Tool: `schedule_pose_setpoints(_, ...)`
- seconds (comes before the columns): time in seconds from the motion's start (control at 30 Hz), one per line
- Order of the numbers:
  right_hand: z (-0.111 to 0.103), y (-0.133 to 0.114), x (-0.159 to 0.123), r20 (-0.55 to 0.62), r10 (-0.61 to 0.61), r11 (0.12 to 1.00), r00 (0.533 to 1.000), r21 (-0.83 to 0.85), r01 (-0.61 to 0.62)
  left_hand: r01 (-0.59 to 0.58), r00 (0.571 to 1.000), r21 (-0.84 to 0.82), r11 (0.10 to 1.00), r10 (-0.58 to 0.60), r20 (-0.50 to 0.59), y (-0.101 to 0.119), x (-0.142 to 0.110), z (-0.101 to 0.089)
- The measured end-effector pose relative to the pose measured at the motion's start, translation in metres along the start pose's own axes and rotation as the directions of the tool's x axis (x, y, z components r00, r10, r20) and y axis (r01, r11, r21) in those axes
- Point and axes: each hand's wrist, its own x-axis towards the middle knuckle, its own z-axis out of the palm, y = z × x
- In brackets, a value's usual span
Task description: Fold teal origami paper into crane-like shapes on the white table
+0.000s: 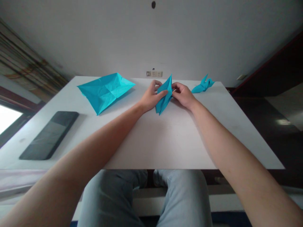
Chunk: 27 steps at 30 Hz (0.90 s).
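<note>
A folded piece of blue paper (165,94), long and pointed, stands between my hands at the far middle of the white table (165,142). My left hand (151,97) pinches its left side, thumb and fingers closed on the paper. On the other side my right hand (182,94) grips its right edge with closed fingers.
A larger creased blue sheet (106,90) lies at the far left of the table. A small finished blue paper figure (203,85) sits at the far right. A dark flat phone or tablet (50,134) lies near the left edge. A wall with sockets (154,73) stands behind.
</note>
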Motion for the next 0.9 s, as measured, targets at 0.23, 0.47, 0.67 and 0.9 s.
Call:
schedule_pose_setpoints(0.23, 0.0, 0.002, 0.002, 0.023, -0.007, 1.0, 1.0, -0.023, 0.008, -0.062, 0.998, 0.093, 0.994, 0.059, 0.037, -0.003, -0.002, -0.005)
schedule_pose_setpoints(0.47, 0.001, 0.006, 0.003, 0.02, -0.043, 0.997, 0.999, -0.066, 0.045, -0.113, 0.993, 0.089, 0.99, 0.109, 0.05, -0.008, -0.001, -0.006)
schedule_pose_setpoints(0.67, 0.001, 0.003, 0.001, 0.057, -0.027, 0.992, 0.998, -0.12, 0.033, -0.088, 0.995, 0.144, 0.986, 0.095, -0.04, -0.012, 0.007, -0.004)
schedule_pose_setpoints(0.9, 0.0, 0.005, 0.001, -0.035, 0.014, 1.0, 0.999, 0.021, -0.013, -0.088, 0.994, 0.117, 0.989, 0.094, -0.046, -0.01, 0.007, -0.004)
